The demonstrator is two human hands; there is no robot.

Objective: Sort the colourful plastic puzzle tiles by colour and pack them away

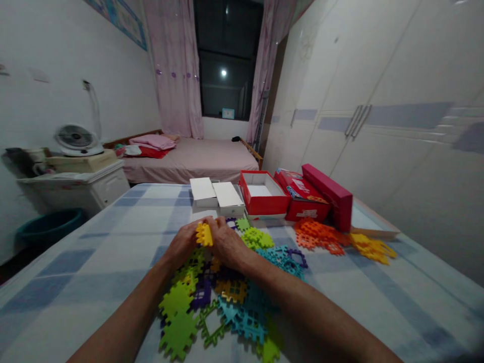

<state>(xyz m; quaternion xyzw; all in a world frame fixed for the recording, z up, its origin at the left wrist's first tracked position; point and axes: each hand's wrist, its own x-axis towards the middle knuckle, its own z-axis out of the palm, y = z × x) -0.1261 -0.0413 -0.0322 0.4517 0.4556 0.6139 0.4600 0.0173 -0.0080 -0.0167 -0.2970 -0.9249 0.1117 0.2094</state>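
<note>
My left hand [185, 243] and my right hand [226, 243] meet over a loose pile of plastic interlocking pieces. Between them is a yellow toothed building piece [204, 235], with the fingers of both hands closed round its edges. Below my wrists the pile spreads toward me: lime green pieces [177, 327], a green square frame piece [212, 322], blue pieces [251, 320], a purple piece [202, 292] and an orange-yellow window piece [231, 290]. My forearms hide part of the pile.
Orange pieces [319, 234] and more yellow pieces [372, 248] lie in heaps to the right. Behind stand white boxes [229, 197], an open red box [264, 201], a red carton [308, 201] and a long crimson box [328, 194]. A checked cloth [109, 262] covers the surface.
</note>
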